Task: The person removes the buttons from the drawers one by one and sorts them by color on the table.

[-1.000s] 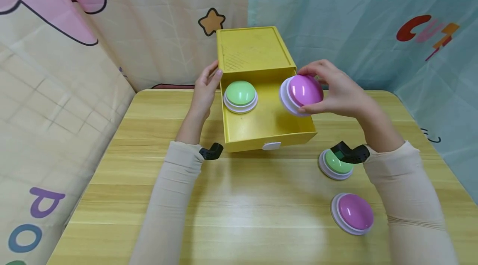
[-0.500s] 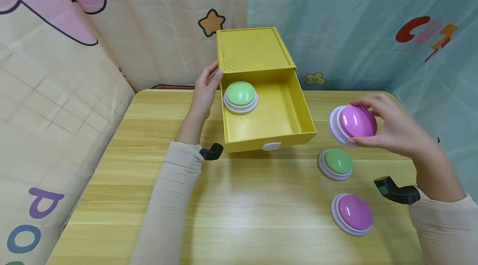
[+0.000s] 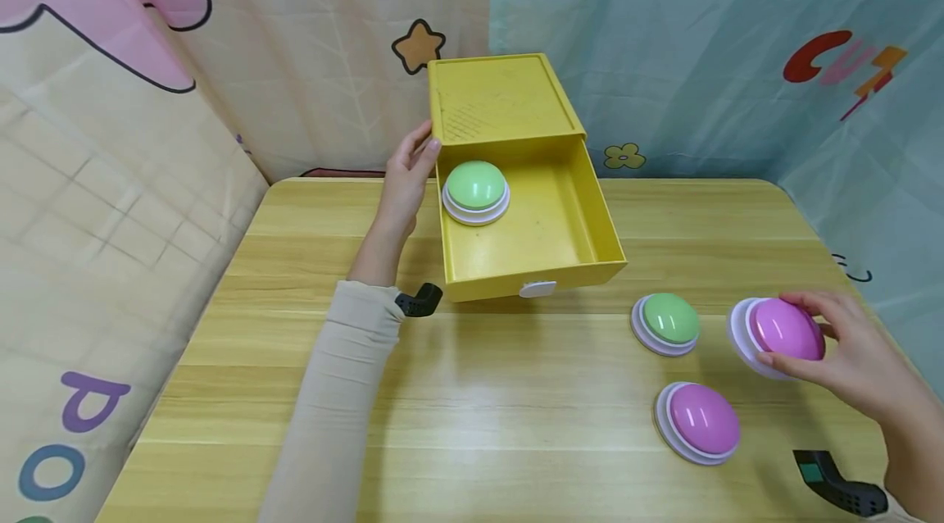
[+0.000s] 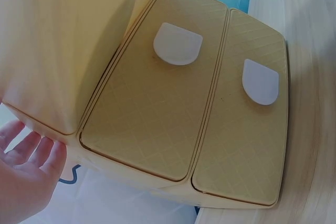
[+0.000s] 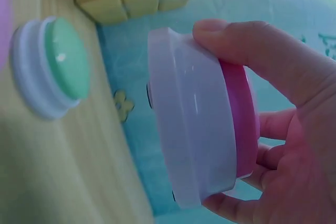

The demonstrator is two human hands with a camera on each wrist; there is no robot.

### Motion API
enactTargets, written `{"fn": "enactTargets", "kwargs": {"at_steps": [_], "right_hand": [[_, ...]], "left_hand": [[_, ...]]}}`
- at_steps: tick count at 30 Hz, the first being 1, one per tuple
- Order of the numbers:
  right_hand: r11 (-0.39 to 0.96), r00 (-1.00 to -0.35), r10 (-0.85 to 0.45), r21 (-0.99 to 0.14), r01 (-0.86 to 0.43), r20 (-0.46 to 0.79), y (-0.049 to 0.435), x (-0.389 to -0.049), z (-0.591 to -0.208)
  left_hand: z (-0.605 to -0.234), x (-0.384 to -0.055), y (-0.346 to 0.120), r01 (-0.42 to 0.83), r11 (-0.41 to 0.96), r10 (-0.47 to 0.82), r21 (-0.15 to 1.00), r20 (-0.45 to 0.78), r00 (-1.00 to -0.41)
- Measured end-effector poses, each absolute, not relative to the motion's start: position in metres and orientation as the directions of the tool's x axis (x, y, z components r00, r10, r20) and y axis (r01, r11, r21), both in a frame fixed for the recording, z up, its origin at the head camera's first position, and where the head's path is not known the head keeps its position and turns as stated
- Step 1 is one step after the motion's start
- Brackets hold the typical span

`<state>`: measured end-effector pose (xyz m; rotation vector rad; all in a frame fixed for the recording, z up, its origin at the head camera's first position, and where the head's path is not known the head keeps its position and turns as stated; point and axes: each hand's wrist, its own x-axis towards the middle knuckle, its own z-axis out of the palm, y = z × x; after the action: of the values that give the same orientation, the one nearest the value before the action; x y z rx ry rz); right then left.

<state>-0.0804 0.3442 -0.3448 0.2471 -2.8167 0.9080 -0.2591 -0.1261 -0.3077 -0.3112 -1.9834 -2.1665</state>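
Observation:
In the head view, my right hand [image 3: 859,351] grips a pink domed push button [image 3: 789,330] by its edge, thumb on the near side and fingers on the far side. Its white base [image 5: 191,119] is tilted up off the table in the right wrist view. My left hand [image 3: 406,183] rests against the left side of a yellow drawer cabinet [image 3: 505,101], its fingers [image 4: 39,150] lying fairly straight along the wall. The cabinet's top drawer [image 3: 538,236] is pulled out. Inside it, at the left, sits a green push button [image 3: 475,185].
On the wooden table, right of the drawer, stand another green push button [image 3: 671,318] and another pink push button [image 3: 704,418]. Two lower drawers, one with a white handle [image 4: 178,44], are closed. A printed curtain [image 3: 627,31] hangs behind.
My right hand has carried the pink push button out from above the drawer, rightward and toward me, to the table's right side. The left hand and cabinet have stayed put.

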Motion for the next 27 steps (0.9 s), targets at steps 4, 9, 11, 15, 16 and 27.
{"fn": "enactTargets", "kwargs": {"at_steps": [4, 9, 11, 15, 16, 27], "right_hand": [[0.829, -0.991, -0.014, -0.552, -0.086, 0.132, 0.362, -0.062, -0.37], [0.844, -0.994, 0.068, -0.536, 0.012, 0.085, 0.378, -0.042, -0.398], [0.852, -0.993, 0.087, -0.523, 0.031, 0.082, 0.384, -0.036, -0.407], [0.868, -0.992, 0.109, -0.492, 0.067, 0.057, 0.39, -0.028, -0.42], [0.872, -0.992, 0.115, -0.483, 0.078, 0.046, 0.391, -0.027, -0.423], [0.887, -0.993, 0.122, -0.448, 0.108, 0.003, 0.392, -0.023, -0.427]], "left_hand": [[-0.308, -0.259, -0.125, 0.275, -0.091, 0.007, 0.957, 0.277, -0.961], [-0.308, -0.259, -0.124, 0.28, -0.095, 0.007, 0.955, 0.282, -0.959], [-0.308, -0.259, -0.124, 0.282, -0.097, 0.008, 0.954, 0.284, -0.959], [-0.308, -0.259, -0.124, 0.286, -0.097, 0.006, 0.953, 0.288, -0.958], [-0.308, -0.259, -0.124, 0.285, -0.096, 0.005, 0.954, 0.287, -0.958], [-0.309, -0.26, -0.125, 0.277, -0.104, -0.003, 0.955, 0.278, -0.96]]}}
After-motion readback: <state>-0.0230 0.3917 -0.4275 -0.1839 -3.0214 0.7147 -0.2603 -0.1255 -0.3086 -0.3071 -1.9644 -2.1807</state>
